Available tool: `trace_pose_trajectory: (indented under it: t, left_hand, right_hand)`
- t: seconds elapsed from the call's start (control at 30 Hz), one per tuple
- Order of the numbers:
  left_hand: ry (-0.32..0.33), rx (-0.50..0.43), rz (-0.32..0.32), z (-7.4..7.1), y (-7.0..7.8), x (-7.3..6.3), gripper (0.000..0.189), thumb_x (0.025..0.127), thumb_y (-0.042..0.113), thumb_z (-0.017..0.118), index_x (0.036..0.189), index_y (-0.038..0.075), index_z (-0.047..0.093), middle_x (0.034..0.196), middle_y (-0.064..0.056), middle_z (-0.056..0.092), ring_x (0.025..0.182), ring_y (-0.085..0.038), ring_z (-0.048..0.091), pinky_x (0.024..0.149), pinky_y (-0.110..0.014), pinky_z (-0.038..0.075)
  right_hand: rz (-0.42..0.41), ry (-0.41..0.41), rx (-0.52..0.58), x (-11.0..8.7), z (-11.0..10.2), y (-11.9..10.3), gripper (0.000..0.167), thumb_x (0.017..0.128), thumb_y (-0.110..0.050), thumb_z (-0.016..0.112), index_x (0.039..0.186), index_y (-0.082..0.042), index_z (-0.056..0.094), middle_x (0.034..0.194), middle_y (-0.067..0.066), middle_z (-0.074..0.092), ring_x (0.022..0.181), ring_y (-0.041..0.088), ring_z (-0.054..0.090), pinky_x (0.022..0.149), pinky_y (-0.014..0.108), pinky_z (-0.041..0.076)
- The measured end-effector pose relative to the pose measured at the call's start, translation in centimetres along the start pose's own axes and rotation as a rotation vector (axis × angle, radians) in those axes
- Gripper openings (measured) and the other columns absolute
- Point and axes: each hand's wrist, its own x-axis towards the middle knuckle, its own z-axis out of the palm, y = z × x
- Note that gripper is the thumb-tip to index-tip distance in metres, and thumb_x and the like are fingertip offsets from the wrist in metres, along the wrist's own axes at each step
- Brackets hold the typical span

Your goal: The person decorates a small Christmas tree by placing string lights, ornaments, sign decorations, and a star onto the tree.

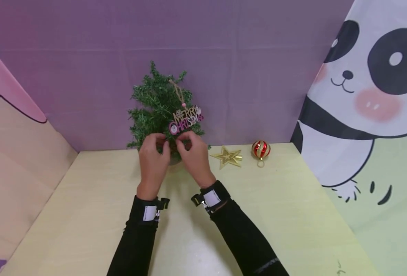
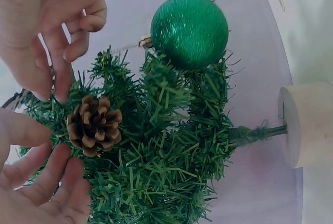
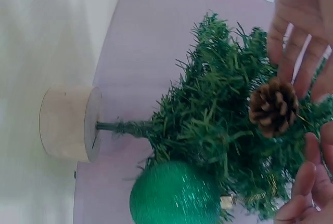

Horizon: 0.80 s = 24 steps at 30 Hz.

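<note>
A small green Christmas tree (image 1: 156,101) stands on a round wooden base (image 3: 67,124). A brown pine cone (image 2: 94,126) hangs among its branches, between both hands. My left hand (image 1: 154,159) brings its thumb and forefinger together at the thin gold cord beside the cone, other fingers fanned loosely. My right hand (image 1: 194,155) is at the cone's other side, thumb and forefinger tips close together in the branches; whether they pinch the cord is hidden. Above the hands hangs a "Merry Christmas" sign (image 1: 186,119) on a twine loop. A glittery green ball (image 2: 190,30) hangs lower on the right.
On the pale table (image 1: 293,214), right of the tree, lie a gold star (image 1: 226,157) and a red-and-gold striped ball (image 1: 260,149). Purple cloth (image 1: 265,69) rises close behind the tree. Printed panels flank the table, a panda (image 1: 352,76) on the right.
</note>
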Motion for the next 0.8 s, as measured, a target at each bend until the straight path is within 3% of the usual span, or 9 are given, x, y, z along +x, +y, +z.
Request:
trace_pose_trajectory:
  t: [0.13, 0.3, 0.4, 0.47, 0.53, 0.6, 0.63, 0.7, 0.8]
  left_hand:
    - [0.032, -0.048, 0.024, -0.5, 0.2, -1.1, 0.010, 0.083, 0.009, 0.062, 0.093, 0.004, 0.061, 0.086, -0.008, 0.054, 0.074, -0.019, 0.052, 0.064, -0.031, 0.044]
    - [0.091, -0.208, 0.053, -1.3, -0.8, -1.9, 0.006, 0.079, 0.001, 0.063, 0.080, 0.006, 0.060, 0.063, -0.002, 0.049, 0.054, -0.012, 0.043, 0.050, -0.022, 0.035]
    - [0.222, -0.315, 0.048, -1.3, -1.9, -2.3, 0.005, 0.078, -0.003, 0.059, 0.078, 0.001, 0.058, 0.056, -0.001, 0.043, 0.048, -0.010, 0.037, 0.045, -0.020, 0.029]
    - [0.371, -0.366, 0.026, -0.8, -2.9, -2.7, 0.004, 0.078, -0.005, 0.054, 0.075, -0.003, 0.055, 0.054, -0.002, 0.040, 0.046, -0.009, 0.033, 0.044, -0.020, 0.025]
    - [0.512, -0.389, -0.019, -0.1, -4.1, -3.3, 0.005, 0.077, -0.005, 0.049, 0.072, -0.006, 0.050, 0.053, -0.002, 0.038, 0.044, -0.008, 0.030, 0.043, -0.020, 0.021]
    - [0.583, -0.400, -0.085, 0.7, -5.6, -4.1, 0.005, 0.076, -0.006, 0.045, 0.071, -0.007, 0.046, 0.053, -0.001, 0.036, 0.044, -0.008, 0.028, 0.043, -0.021, 0.020]
    - [0.589, -0.401, -0.125, 1.1, -6.5, -4.6, 0.005, 0.076, -0.006, 0.043, 0.071, -0.007, 0.045, 0.054, -0.001, 0.036, 0.045, -0.008, 0.029, 0.044, -0.021, 0.020]
    - [0.541, -0.429, -0.229, 1.9, -8.0, -5.4, 0.006, 0.078, -0.007, 0.042, 0.072, -0.008, 0.043, 0.058, -0.003, 0.037, 0.049, -0.011, 0.032, 0.047, -0.023, 0.024]
    - [0.362, -0.543, -0.455, 3.2, -9.9, -6.3, 0.001, 0.084, -0.004, 0.045, 0.085, -0.004, 0.046, 0.075, -0.007, 0.044, 0.064, -0.018, 0.044, 0.058, -0.030, 0.036]
  right_hand:
    - [-0.012, 0.014, 0.056, -0.9, -1.6, 0.4, 0.006, 0.086, -0.022, 0.063, 0.090, -0.017, 0.062, 0.085, -0.010, 0.060, 0.070, 0.005, 0.052, 0.059, 0.022, 0.044]
    - [0.001, 0.077, 0.110, -1.9, -4.4, 0.8, 0.007, 0.085, -0.019, 0.064, 0.088, -0.013, 0.062, 0.082, -0.005, 0.061, 0.067, 0.010, 0.052, 0.055, 0.028, 0.042]
    - [0.004, 0.134, 0.130, -2.3, -6.1, 1.2, 0.007, 0.085, -0.016, 0.064, 0.087, -0.009, 0.062, 0.081, -0.003, 0.061, 0.067, 0.011, 0.051, 0.056, 0.029, 0.042]
    - [0.003, 0.160, 0.131, -2.6, -7.0, 1.6, 0.008, 0.085, -0.015, 0.063, 0.088, -0.008, 0.062, 0.081, -0.002, 0.061, 0.067, 0.013, 0.051, 0.056, 0.029, 0.042]
    - [0.010, 0.177, 0.121, -2.9, -7.9, 1.8, 0.009, 0.085, -0.016, 0.063, 0.088, -0.008, 0.062, 0.081, -0.002, 0.061, 0.067, 0.013, 0.051, 0.056, 0.029, 0.043]
    - [0.021, 0.189, 0.114, -3.0, -8.6, 2.3, 0.009, 0.085, -0.016, 0.063, 0.089, -0.008, 0.062, 0.081, -0.001, 0.060, 0.068, 0.013, 0.051, 0.057, 0.027, 0.043]
    - [0.030, 0.195, 0.111, -3.0, -9.0, 2.5, 0.009, 0.086, -0.016, 0.063, 0.089, -0.008, 0.062, 0.081, -0.001, 0.060, 0.068, 0.013, 0.051, 0.057, 0.026, 0.043]
    - [0.057, 0.210, 0.116, -3.0, -9.7, 3.1, 0.009, 0.085, -0.016, 0.063, 0.089, -0.007, 0.062, 0.080, 0.000, 0.060, 0.069, 0.013, 0.052, 0.058, 0.024, 0.042]
    - [0.100, 0.243, 0.133, -2.7, -11.2, 4.0, 0.009, 0.085, -0.013, 0.064, 0.090, -0.005, 0.063, 0.079, 0.003, 0.059, 0.070, 0.015, 0.051, 0.058, 0.024, 0.042]
